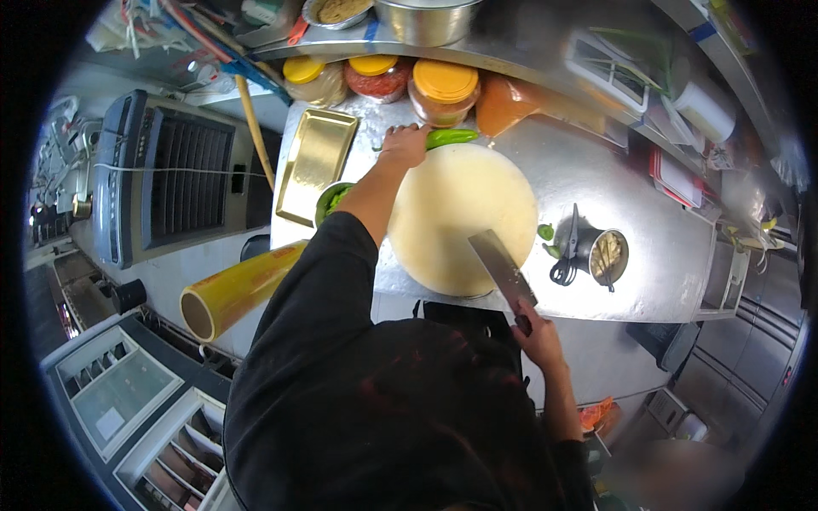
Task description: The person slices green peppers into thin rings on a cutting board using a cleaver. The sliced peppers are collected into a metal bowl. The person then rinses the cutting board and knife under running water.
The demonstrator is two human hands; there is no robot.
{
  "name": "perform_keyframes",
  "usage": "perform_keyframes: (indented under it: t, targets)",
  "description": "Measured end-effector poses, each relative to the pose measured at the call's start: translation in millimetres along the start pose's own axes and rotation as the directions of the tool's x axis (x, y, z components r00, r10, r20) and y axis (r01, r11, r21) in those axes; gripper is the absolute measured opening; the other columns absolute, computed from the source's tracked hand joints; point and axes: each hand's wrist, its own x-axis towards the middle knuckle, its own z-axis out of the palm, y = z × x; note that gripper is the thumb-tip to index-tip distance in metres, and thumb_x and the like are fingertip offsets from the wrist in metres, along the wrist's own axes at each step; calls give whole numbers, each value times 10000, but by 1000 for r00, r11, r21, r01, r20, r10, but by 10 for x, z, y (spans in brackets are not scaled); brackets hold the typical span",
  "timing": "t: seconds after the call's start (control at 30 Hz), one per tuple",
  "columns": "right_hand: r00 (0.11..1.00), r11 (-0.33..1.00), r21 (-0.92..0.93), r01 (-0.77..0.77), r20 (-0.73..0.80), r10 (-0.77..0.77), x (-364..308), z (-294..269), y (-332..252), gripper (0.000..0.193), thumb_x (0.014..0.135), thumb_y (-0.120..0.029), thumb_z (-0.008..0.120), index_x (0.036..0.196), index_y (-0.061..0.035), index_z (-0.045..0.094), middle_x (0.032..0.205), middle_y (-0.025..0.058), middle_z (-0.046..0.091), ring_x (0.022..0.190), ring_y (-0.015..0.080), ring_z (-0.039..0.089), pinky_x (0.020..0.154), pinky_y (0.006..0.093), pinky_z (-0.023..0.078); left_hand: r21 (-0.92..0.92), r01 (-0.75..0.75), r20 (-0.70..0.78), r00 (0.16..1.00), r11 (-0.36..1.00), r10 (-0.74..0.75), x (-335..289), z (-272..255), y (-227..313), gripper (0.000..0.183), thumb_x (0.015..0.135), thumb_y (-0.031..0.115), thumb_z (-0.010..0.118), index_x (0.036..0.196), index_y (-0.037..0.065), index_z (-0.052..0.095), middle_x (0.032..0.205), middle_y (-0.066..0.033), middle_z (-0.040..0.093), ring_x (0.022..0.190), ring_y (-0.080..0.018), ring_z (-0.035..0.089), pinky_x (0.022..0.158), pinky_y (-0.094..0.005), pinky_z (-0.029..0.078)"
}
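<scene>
My left hand reaches to the far edge of a thick round cutting board. Its fingers are curled over a long green pepper, which sticks out to the right of them; a bit of green also shows on the hand's left side. In my right hand, at the board's near right, is the handle of a cleaver. The cleaver's broad blade points up and left, over the board's near right part. Left of the board, a bowl of cut green pieces is partly hidden by my left arm.
A gold tray lies at the left. Jars with yellow lids and an orange bag stand behind the board. To the right are green pepper ends, black scissors and a metal pot. A yellow roll juts out at left.
</scene>
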Motion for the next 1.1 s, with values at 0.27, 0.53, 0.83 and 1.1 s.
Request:
perform_keyframes:
  t: [0.27, 0.53, 0.83, 1.1]
  targets:
    - [955, 964, 41, -264, -129, 267, 7, 420, 431, 402, 858, -100, 622, 1257, -45, 626, 815, 233, 715, 789, 491, 693, 717, 569, 546, 50, -17, 122, 993, 999, 11, -184, -602, 288, 502, 886, 221, 715, 1349, 80, 581, 1343, -157, 628, 1231, -357, 657, 1005, -510, 553]
    - [894, 958, 219, -184, -367, 256, 373, 256, 509, 231, 986, -196, 652, 929, 26, 682, 747, 241, 694, 727, 480, 680, 655, 541, 528, -197, 3, 74, 997, 980, 12, -1650, 62, 1035, 488, 832, 341, 765, 1236, 98, 636, 1168, -166, 701, 1136, -374, 648, 951, -540, 527]
    - [956, 980, -38, -196, -228, 183, 961, 311, 535, 266, 937, -145, 599, 1142, -34, 726, 858, 286, 725, 840, 489, 711, 805, 585, 578, -176, -94, 64, 992, 980, 107, -1931, 164, 1461, 636, 843, 156, 764, 1429, 152, 514, 1355, -110, 533, 1199, -355, 612, 882, -502, 587]
    - [965, 968, -90, -234, -143, 220, 873, 71, 171, 303, 947, -148, 609, 1225, -80, 709, 948, 278, 747, 948, 465, 733, 845, 558, 591, 71, -183, 413, 900, 980, 138, -1411, -2, 1896, 667, 915, 22, 616, 1535, 203, 450, 1355, -135, 549, 1141, -391, 651, 882, -507, 611]
